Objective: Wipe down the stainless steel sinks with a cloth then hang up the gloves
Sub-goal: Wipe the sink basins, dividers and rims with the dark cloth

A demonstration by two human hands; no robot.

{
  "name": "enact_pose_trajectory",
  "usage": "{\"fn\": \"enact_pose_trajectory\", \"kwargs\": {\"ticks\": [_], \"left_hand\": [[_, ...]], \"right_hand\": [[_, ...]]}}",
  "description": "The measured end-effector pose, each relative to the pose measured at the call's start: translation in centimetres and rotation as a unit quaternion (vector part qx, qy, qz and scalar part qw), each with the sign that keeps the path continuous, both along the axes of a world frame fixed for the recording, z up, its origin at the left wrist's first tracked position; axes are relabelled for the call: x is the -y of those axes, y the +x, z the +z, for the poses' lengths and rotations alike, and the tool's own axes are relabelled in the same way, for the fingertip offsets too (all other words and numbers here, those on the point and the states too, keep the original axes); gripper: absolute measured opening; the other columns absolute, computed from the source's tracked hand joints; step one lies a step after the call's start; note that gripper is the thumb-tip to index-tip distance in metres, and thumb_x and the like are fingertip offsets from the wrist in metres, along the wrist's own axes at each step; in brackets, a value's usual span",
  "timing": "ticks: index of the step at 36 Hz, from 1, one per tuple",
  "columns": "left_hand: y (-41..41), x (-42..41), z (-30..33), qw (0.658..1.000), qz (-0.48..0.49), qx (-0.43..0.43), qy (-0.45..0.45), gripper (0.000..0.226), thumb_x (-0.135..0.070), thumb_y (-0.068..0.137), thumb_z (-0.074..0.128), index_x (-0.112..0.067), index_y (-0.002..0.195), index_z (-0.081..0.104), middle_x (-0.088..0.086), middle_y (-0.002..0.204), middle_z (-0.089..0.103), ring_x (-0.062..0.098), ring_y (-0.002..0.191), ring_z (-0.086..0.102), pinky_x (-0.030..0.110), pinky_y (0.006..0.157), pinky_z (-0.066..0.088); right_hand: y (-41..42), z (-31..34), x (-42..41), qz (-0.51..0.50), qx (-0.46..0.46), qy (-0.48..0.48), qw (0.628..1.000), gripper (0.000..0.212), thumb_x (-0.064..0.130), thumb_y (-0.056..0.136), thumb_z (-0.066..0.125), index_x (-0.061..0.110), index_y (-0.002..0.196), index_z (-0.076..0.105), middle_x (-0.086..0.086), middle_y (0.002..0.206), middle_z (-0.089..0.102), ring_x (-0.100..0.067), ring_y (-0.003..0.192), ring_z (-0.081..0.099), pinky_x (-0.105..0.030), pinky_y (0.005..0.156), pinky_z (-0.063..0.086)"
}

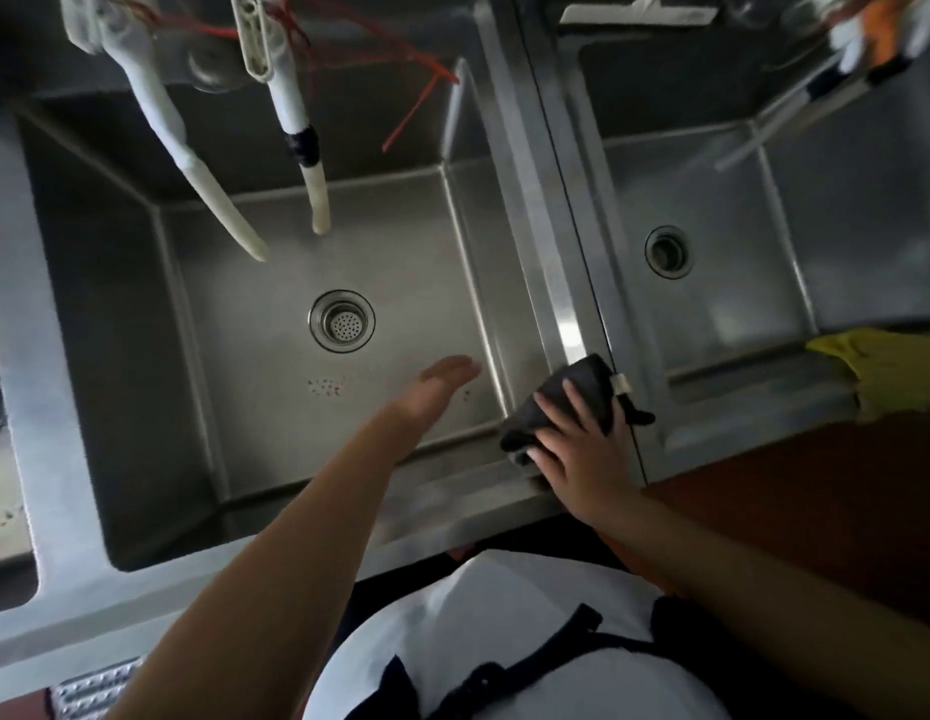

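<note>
Head view: her right hand (572, 449) presses the dark cloth (566, 402) flat-fingered onto the sink's (275, 506) front-right rim corner to wipe, left hand (442, 379) open, empty, steadying over the basin.

A single head-worn wide-angle view looked steeply down from close above the stainless steel sinks (307, 283), facing the taps (291, 96) at twelve o'clock, with the wearer's own torso (504, 641) at six o'clock. No second view shared the scene.
</note>
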State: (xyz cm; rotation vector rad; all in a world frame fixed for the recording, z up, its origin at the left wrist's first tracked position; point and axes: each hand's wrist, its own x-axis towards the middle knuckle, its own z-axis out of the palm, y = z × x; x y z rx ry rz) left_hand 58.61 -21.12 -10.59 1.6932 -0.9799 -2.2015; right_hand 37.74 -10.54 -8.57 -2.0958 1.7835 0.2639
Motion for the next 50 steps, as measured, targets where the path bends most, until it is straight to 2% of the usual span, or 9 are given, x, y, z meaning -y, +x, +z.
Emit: {"fn": "enact_pose_trajectory", "kwargs": {"ticks": [6,12,20,28,34,38,42,47,50], "left_hand": [[-1.6,-1.9,-0.8,0.983,-0.037,-0.069,0.166,0.029,-0.045,0.093,0.054,-0.024,0.11,0.065,0.001,0.105,0.067,0.021,0.1,0.061,0.036,0.093,0.042],[3.8,-2.2,-0.8,0.96,0.126,-0.137,0.211,0.023,-0.032,0.085,0.058,-0.018,0.096,0.072,0.008,0.097,0.072,0.02,0.081,0.073,0.036,0.068,0.061],[9.1,-2.0,-1.3,0.941,0.238,-0.169,0.171,0.048,-0.057,0.094,0.042,-0.035,0.135,0.057,-0.004,0.135,0.064,0.02,0.122,0.059,0.044,0.094,0.051],[3.5,1.8,-6.1,0.881,0.365,-0.253,0.165,0.057,-0.057,0.098,0.036,-0.025,0.142,0.052,0.003,0.143,0.056,0.021,0.136,0.047,0.04,0.095,0.05],[2.9,6.3,-12.5,0.821,0.428,-0.321,0.199,0.069,-0.065,0.096,0.03,-0.015,0.135,0.057,0.013,0.135,0.062,0.034,0.135,0.047,0.052,0.118,0.027],[3.5,6.6,-16.1,0.85,0.472,-0.111,0.208,0.042,-0.05,0.101,0.037,-0.015,0.112,0.058,0.009,0.102,0.063,0.028,0.103,0.062,0.041,0.104,0.043],[3.8,4.7,-17.4,0.922,0.319,0.203,0.084,0.021,-0.02,0.097,0.049,-0.016,0.111,0.064,0.001,0.107,0.063,0.02,0.096,0.06,0.035,0.092,0.05],[1.2,5.8,-17.6,0.944,-0.005,0.284,-0.17,0.031,-0.028,0.095,0.05,-0.025,0.122,0.063,0.001,0.121,0.069,0.022,0.114,0.063,0.035,0.095,0.051],[-0.9,7.9,-19.1,0.888,-0.177,0.358,-0.227,0.057,-0.041,0.097,0.038,-0.04,0.152,0.024,-0.001,0.165,0.018,0.024,0.152,0.011,0.043,0.124,0.007]], "right_hand": [[3.8,0.5,0.7,-0.2,0.183,0.077,0.959,0.032,0.037,0.1,0.048,0.028,0.128,0.061,0.013,0.154,0.038,-0.014,0.152,0.007,-0.056,0.116,0.001],[6.6,2.6,3.5,-0.322,0.468,0.162,0.807,0.021,0.028,0.096,0.054,0.037,0.101,0.072,0.017,0.095,0.071,0.003,0.094,0.063,-0.013,0.084,0.045],[9.6,-0.8,8.5,-0.413,0.58,0.314,0.628,0.024,0.056,0.089,0.057,0.048,0.107,0.069,0.011,0.115,0.072,-0.013,0.108,0.067,-0.039,0.086,0.049],[13.3,-8.3,14.2,-0.373,0.484,0.165,0.774,0.02,0.03,0.101,0.053,0.032,0.114,0.068,0.019,0.095,0.073,-0.007,0.093,0.069,-0.011,0.07,0.05],[12.6,-14.4,19.4,-0.199,0.227,0.032,0.953,0.052,0.056,0.093,0.04,0.033,0.137,0.053,0.002,0.152,0.043,-0.022,0.142,0.035,-0.047,0.116,0.025],[11.8,-15.8,19.1,-0.096,0.098,0.201,0.97,0.056,0.058,0.095,0.042,0.04,0.148,0.035,0.004,0.163,0.021,-0.024,0.149,0.019,-0.053,0.118,0.018],[11.0,-12.5,18.1,-0.045,0.11,0.184,0.976,0.056,0.05,0.095,0.047,0.036,0.148,0.036,0.004,0.164,0.017,-0.023,0.152,0.009,-0.058,0.118,0.015],[8.5,-4.2,21.1,0.03,0.198,-0.09,0.976,0.043,0.034,0.094,0.052,0.022,0.135,0.058,-0.003,0.152,0.044,-0.025,0.148,0.025,-0.058,0.117,0.019],[5.9,-1.1,25.3,0.051,0.129,-0.191,0.972,0.048,0.035,0.093,0.048,0.022,0.139,0.051,-0.003,0.152,0.043,-0.025,0.149,0.023,-0.062,0.118,0.015]]}}
